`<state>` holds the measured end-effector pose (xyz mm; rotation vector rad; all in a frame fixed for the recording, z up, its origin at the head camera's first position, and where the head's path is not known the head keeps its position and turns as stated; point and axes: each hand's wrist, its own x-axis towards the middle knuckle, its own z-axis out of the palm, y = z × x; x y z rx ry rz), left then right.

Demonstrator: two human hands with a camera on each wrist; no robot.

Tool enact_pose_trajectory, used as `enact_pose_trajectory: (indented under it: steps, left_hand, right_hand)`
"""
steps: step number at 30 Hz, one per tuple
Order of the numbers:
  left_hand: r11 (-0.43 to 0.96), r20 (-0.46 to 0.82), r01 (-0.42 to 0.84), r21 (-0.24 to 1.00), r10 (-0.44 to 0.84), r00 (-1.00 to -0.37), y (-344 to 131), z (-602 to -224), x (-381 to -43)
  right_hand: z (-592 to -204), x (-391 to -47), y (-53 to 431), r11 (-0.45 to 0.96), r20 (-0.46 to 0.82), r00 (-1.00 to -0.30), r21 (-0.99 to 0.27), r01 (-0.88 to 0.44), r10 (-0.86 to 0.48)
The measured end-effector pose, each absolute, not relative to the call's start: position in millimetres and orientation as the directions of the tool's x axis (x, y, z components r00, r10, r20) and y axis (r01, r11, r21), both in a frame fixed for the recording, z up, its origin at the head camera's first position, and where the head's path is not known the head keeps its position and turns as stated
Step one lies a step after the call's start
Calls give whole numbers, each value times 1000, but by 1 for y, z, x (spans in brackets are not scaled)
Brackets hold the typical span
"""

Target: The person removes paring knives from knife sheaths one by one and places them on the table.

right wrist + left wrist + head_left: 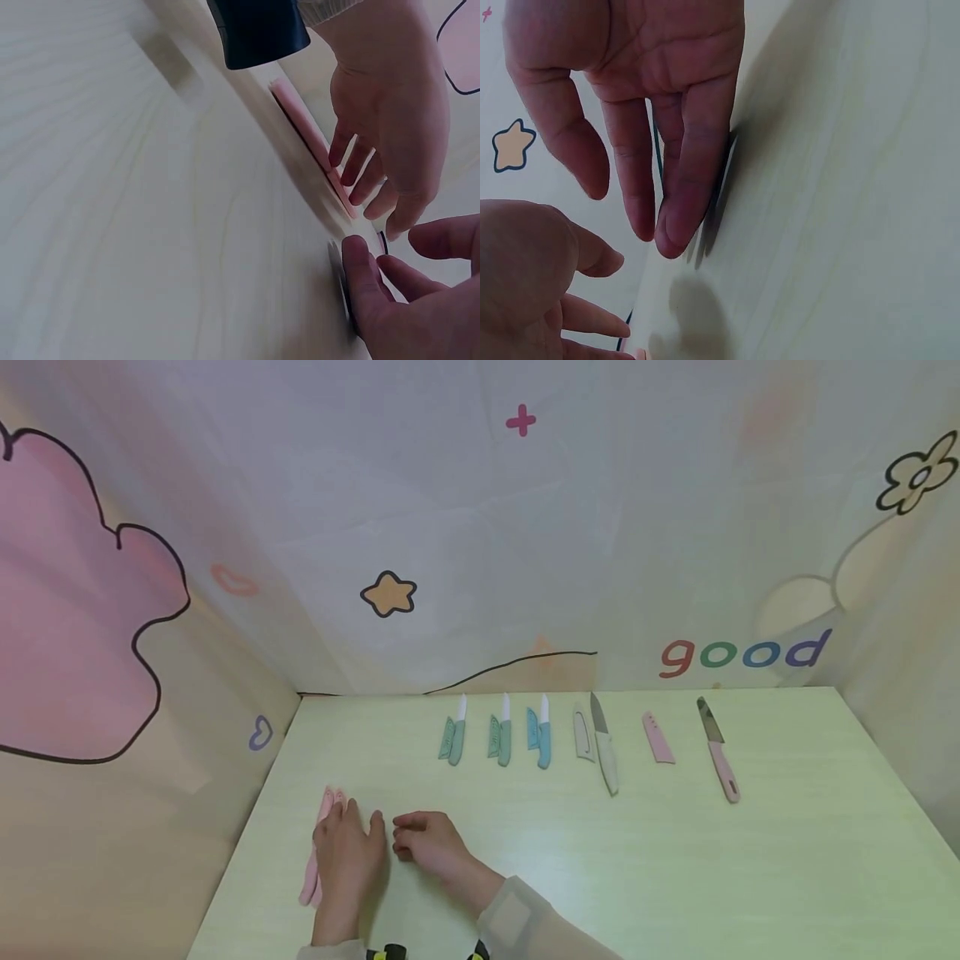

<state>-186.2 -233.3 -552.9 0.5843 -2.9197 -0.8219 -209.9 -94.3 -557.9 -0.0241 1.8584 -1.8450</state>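
Observation:
My left hand lies over two long pink things at the left of the table; their narrow ends with small holes show past its fingertips. They look like knives or sheaths, partly hidden by the hand. To its right, my right hand hovers low over the table, fingers loosely bent and holding nothing. In the right wrist view the left hand has relaxed fingers beside a pink strip. A thin dark shape lies by the right hand's fingers; its kind is unclear.
Along the back lie two green knives and a blue knife, each beside its sheath. Further right are a white-handled knife, its pale sheath, a pink sheath and a pink-handled knife. A printed cloth stands behind.

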Motion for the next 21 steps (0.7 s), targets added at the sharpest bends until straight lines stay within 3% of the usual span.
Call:
enact_pose_trajectory:
  steps: [9, 16, 21]
  left_hand:
    - [807, -40, -317, 498, -344, -938, -230, -551, -187]
    - [749, 5, -297, 592, -372, -928, -232, -549, -186]
    - [714, -31, -327, 619, -394, -919, -236, -551, -187]
  right_hand:
    - [-559, -204, -98, 67, -298, -858, -952, 298, -417]
    - [-560, -200, -104, 40, -285, -848, -953, 299, -447]
    - [-560, -199, -107, 62, -278, -829, -957, 284, -485]
